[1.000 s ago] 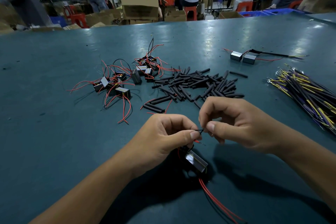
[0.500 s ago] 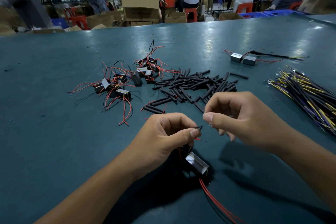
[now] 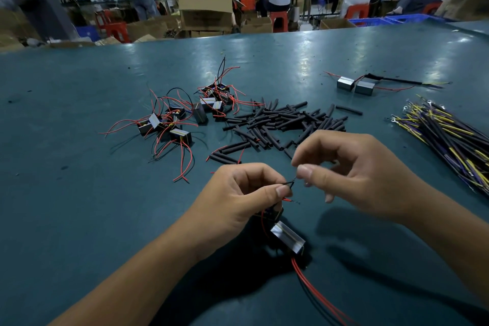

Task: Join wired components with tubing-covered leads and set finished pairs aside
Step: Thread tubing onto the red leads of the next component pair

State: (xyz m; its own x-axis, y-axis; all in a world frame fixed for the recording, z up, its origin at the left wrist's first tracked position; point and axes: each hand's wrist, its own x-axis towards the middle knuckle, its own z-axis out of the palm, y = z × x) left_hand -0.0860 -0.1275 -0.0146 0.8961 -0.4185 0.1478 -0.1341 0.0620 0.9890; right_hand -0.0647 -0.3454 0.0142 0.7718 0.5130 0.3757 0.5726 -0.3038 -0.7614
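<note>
- My right hand (image 3: 352,174) has lifted toward 12 o'clock since a second ago, its grip pinching the black lead tips (image 3: 292,183); I judge the twist is being finished.
- My left hand (image 3: 238,193) grips both leads; the component (image 3: 287,237) hangs beneath at 6 o'clock.
- On the table (image 3: 79,193), tubing pieces (image 3: 280,124) lie at 12 o'clock; workers sit beyond.

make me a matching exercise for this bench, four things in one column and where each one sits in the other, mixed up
Things:
1. finished pair
2. tubing pieces
3. yellow and black lead bundle
4. loose wired components

Places:
A. far left of the table
B. right edge of the table
C. middle, beyond the hands
D. far right, behind the bundle

Pairs: 1-D, 2-C, 3-B, 4-A
</note>
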